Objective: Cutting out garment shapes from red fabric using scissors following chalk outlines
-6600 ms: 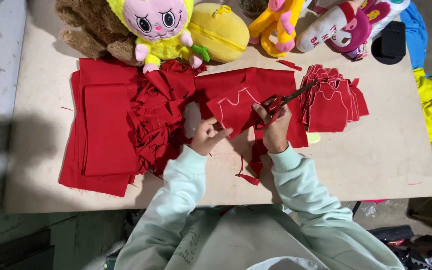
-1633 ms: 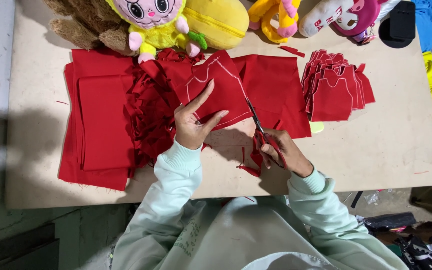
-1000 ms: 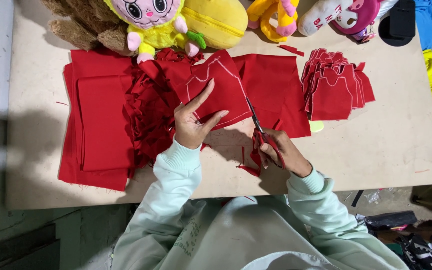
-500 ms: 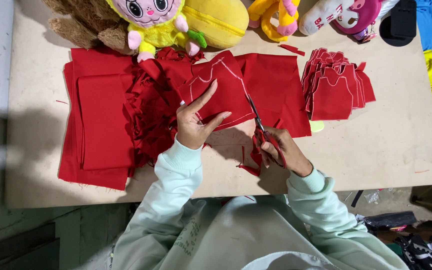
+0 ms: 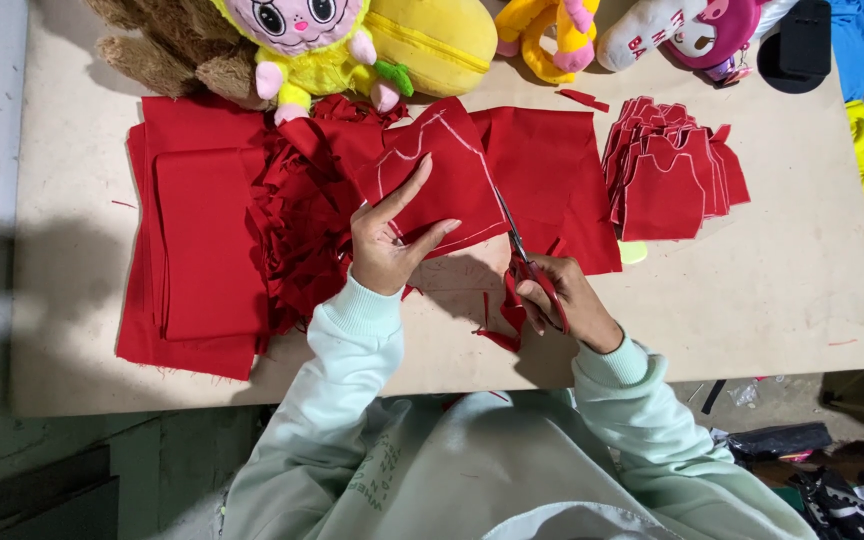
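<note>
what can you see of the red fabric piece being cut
The red fabric piece is thin, matte cloth with a pale chalk outline drawn on it. The left hand lifts it off the table, fingers spread along it. Scissors in the right hand run along its right edge.

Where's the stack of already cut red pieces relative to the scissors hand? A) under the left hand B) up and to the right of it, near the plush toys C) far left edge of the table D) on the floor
B: the cut red pieces lie fanned on the table, up and right of the right hand with the scissors, below the plush toys.
</note>
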